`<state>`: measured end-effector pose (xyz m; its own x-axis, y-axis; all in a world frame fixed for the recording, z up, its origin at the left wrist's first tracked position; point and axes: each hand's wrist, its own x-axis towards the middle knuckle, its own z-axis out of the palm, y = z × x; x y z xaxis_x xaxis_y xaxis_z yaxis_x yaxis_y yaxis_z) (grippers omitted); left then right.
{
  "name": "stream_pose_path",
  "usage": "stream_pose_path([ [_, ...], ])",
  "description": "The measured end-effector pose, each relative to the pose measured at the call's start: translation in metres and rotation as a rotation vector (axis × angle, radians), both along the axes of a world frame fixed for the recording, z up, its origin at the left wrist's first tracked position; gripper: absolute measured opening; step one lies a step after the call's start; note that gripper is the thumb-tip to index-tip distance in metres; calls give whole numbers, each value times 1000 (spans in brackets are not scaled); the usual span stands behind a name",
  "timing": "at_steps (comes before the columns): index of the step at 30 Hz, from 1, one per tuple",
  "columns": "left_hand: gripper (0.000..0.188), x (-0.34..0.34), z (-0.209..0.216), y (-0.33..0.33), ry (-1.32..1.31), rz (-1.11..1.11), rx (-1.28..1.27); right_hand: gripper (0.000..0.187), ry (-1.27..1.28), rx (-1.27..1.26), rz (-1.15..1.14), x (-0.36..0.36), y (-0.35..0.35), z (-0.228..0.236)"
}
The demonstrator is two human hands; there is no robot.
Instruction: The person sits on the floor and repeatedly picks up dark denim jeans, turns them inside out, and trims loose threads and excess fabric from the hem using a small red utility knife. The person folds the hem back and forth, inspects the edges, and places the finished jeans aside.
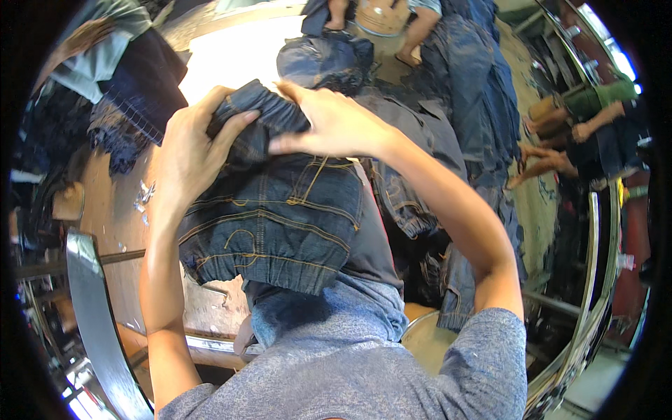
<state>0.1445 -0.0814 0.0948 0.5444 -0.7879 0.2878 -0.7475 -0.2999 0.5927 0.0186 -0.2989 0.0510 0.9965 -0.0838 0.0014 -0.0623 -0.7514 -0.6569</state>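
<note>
The folded pair of jeans point(273, 224) serves as the landmark. The left hand point(187, 150) sits on its upper left edge, the right hand point(332, 122) on its upper right, and both touch the bunched waistband at its top. Behind the jeans lies a crumpled denim piece point(325, 59). To the right of the jeans a long pile of denim garments point(434, 161) stretches away (2 other people point(588, 133) sit right of that pile). Left of the jeans lies a heap of cloth point(129, 84) on the wooden table point(119, 217).
</note>
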Motion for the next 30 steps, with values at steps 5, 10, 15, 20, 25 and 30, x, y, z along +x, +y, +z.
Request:
stream_pose_path([
  [5, 40, -8, 8, 22, -355, 29, -247, 55, -84, -344, -334, 96, -59, 1],
  [10, 92, -71, -21, 70, -131, -532, 324, 32, -726, -400, -450, 106, -177, 45],
  [15, 124, -103, -58, 83, -153, -668, 564, 35, -547, -476, -885, 16, -276, 125],
  [20, 117, -96, -62, 83, -75, -642, 562, 42, -684, -900, -387, -137, -275, 146],
  [25, 83, -91, -58, 78, -68, -634, 456, 55, -502, -612, -335, -230, -198, 58],
  [30, 44, -65, -56, 69, 419, -340, 392, 84, 589, -419, -197, -287, -135, -61],
])
